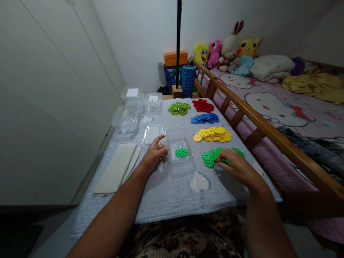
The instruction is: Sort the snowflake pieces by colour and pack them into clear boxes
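Observation:
My left hand (156, 153) rests at the left side of a clear plastic container (190, 157). Its index finger is stretched out and the other fingers bend against the container's rim. Inside the container lie a few green snowflake discs (181, 153). On the right, my right hand (234, 163) is at a pile of green snowflake discs (211, 157), its thumb and fingers pinched on a green disc at the pile's near edge. The hand covers part of that pile. A clear lid (152, 135) with a white label lies just left of the container.
Behind the green pile are yellow discs (213, 134), blue discs (204, 118), red pieces (203, 105) and lime-green pieces (179, 108). More clear containers (125, 118) stand back left. Folded cream card (116, 168) lies at left. A wooden bed rail (242, 105) borders the table's right side.

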Motion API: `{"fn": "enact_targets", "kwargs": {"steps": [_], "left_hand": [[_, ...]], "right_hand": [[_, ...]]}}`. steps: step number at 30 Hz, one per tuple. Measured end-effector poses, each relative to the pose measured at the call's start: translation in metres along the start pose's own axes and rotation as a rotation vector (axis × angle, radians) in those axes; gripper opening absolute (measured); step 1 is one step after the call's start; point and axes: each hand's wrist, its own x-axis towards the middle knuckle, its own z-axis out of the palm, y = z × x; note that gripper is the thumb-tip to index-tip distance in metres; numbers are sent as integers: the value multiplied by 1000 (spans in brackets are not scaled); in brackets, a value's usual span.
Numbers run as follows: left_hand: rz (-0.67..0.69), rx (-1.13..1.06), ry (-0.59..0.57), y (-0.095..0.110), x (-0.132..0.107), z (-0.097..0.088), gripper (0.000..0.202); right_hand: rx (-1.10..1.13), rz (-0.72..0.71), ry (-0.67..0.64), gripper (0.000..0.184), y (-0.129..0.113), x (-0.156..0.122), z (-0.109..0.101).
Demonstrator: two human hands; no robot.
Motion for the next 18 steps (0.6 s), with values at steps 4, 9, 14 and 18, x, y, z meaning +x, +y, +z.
{"fn": "enact_targets", "kwargs": {"steps": [4, 9, 14, 18], "left_hand": [[-12, 5, -11, -1, 0, -1, 73], [-18, 6, -5, 1, -1, 1, 76], [-16, -10, 13, 2, -2, 4, 77], [-15, -7, 16, 2, -2, 5, 79]], "right_hand": [[248, -50, 9, 9, -33, 21, -16], [372, -154, 121, 9, -72, 60, 8], [172, -174, 99, 14, -83, 81, 43], [23, -151, 72, 13, -81, 81, 56]]}}
